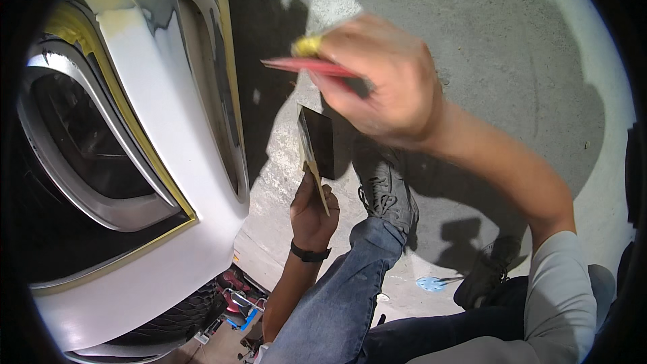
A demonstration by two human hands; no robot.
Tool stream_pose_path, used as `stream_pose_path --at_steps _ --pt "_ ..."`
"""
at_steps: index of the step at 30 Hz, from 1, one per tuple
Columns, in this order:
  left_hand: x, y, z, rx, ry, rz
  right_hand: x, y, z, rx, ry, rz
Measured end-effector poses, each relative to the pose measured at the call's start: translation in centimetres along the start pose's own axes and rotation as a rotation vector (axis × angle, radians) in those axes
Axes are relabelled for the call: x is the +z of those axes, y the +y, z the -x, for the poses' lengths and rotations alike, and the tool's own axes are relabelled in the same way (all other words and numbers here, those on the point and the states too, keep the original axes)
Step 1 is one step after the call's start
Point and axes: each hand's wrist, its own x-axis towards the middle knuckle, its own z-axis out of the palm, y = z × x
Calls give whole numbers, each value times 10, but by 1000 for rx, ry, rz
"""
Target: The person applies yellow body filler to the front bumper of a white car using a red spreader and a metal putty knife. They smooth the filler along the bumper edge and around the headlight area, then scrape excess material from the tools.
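My right hand [387,81], raised and smeared by motion, is closed around a thin red spreader [303,65]. Something yellow [307,46] shows at its fingertips; the blur hides what it is. Lower down, my left hand [315,219] grips a dark flat board [317,141]. A thin cream-coloured strip [317,185] stands along the board's edge above the fingers; whether it is a separate piece I cannot tell. To the left of both hands is a white car bumper [189,162] with grey and pale yellow patches. Neither hand touches it.
Yellow masking tape [145,141] borders the bumper's dark light opening. My shoe [389,195] and bent leg [337,283] are close below the hands. A light-blue disc [430,284] lies on the concrete floor [499,47]. Red and blue equipment [236,303] stands by the bumper's lower edge.
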Motion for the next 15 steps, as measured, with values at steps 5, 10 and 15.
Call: stream_pose_path --at_steps 5,10,15 --pt "-5 -5 -1 3 21 1 13 7 -49 -122 100 120" --pt "-9 -7 0 -19 10 -1 27 -1 -56 -51 70 92" --pt "-10 -6 0 -13 13 -16 27 -11 -24 -24 -12 -147"
